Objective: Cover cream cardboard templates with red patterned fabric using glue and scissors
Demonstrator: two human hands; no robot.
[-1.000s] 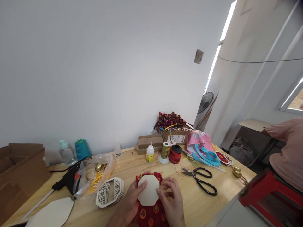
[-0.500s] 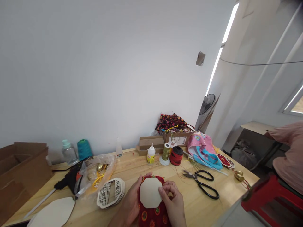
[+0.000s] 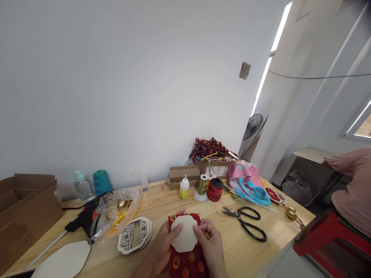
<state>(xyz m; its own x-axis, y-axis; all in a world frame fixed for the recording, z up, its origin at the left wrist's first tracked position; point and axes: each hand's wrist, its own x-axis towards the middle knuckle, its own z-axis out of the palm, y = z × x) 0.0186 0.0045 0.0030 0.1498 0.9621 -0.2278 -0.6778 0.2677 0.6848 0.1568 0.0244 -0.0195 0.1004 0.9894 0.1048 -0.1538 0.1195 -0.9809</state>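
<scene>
A cream scalloped panel lies against red patterned fabric, both held up over the table's front. My left hand grips them from the left, its thumb on the panel's face and its other fingers behind the cloth. At the right edge, my right hand pinches panel and fabric between thumb and curled fingers. Fabric shows above the panel's top and hangs down below it. Just left of my hands sits a stack of cream lattice frames. Black-handled scissors lie open to the right.
Behind my hands stand a glue bottle, an olive thread spool and a red thread cone. A glue gun and a cardboard box are at left. A person in pink sits at right by a red stool.
My left thumb has come onto the front of the panel, where before it stayed at the side. More fabric shows at the top corners. The view has shifted slightly.
</scene>
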